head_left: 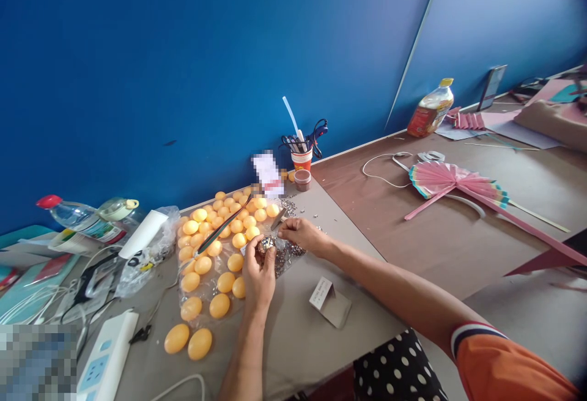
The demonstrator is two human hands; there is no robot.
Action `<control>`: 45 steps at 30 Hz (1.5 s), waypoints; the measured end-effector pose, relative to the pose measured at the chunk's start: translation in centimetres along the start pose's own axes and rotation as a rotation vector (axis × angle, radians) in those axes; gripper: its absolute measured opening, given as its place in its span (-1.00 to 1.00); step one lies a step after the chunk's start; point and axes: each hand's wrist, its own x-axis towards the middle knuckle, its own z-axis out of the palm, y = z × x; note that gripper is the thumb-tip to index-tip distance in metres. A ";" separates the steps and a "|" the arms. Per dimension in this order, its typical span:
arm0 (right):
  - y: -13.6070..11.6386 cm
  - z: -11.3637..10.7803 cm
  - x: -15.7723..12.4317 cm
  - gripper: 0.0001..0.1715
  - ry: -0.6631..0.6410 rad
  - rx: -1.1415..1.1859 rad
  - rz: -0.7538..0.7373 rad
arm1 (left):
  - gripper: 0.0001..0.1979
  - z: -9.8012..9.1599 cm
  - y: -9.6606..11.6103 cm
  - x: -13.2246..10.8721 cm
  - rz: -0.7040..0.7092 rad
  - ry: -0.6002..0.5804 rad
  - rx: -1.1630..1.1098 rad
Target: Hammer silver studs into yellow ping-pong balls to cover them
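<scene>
My left hand (257,274) is closed around a small ball covered in shiny silver pieces (266,244), held just above the table. My right hand (299,233) is pinched shut beside it, fingertips close to the ball; what it grips is too small to name. Under and behind both hands lies a pile of loose silver pieces (288,253). To the left, several orange ping-pong balls (220,243) lie on a clear plastic sheet, with a dark green stick (219,235) resting across them.
A power strip (106,357), cables, plastic bag (147,253) and water bottle (80,219) crowd the left. A paper cup of tools (301,158) and small jar (302,179) stand by the blue wall. A pink paper fan (452,184), oil bottle (430,109) and folded card (329,302) lie right.
</scene>
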 end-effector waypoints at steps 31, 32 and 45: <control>-0.6 0.1 -0.9 -0.65 -0.224 0.344 0.106 | -0.55 0.2 -0.5 -0.1 0.011 -0.050 -0.040; -0.7 0.1 -0.9 -0.66 -0.225 0.339 0.106 | -0.55 0.1 -0.6 -0.1 0.018 -0.048 -0.046; -0.9 0.2 -1.0 -0.75 -0.211 0.230 0.072 | -0.57 0.1 -0.9 -0.1 0.028 -0.100 -0.011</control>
